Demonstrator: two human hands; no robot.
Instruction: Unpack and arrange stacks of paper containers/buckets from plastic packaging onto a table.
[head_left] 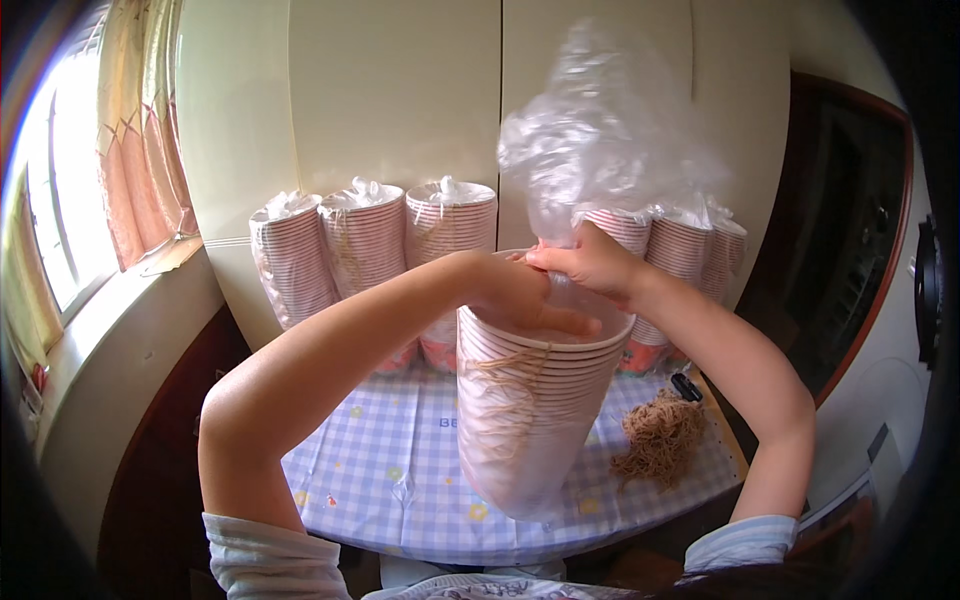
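Note:
A tall stack of nested paper buckets (530, 420), pale with reddish printing, stands in front of me inside clear plastic, slightly tilted. Thin brown twine (510, 385) hangs in loose strands down its left side. My left hand (540, 308) reaches over the rim into the top bucket's mouth, one digit stretched out to the right; its other fingers are mostly hidden. Just above the mouth, my right hand (590, 264) is closed around the gathered neck of the plastic bag (610, 150). The bag's loose upper part puffs up above that hand, blurred by motion.
Behind stand several bagged bucket stacks: a left group (365, 235) with knotted tops and a right group (680, 255). A tangled heap of brown twine (660, 437) lies at the right, beside a small black object (686, 387). A blue checked cloth (400, 490) covers the table.

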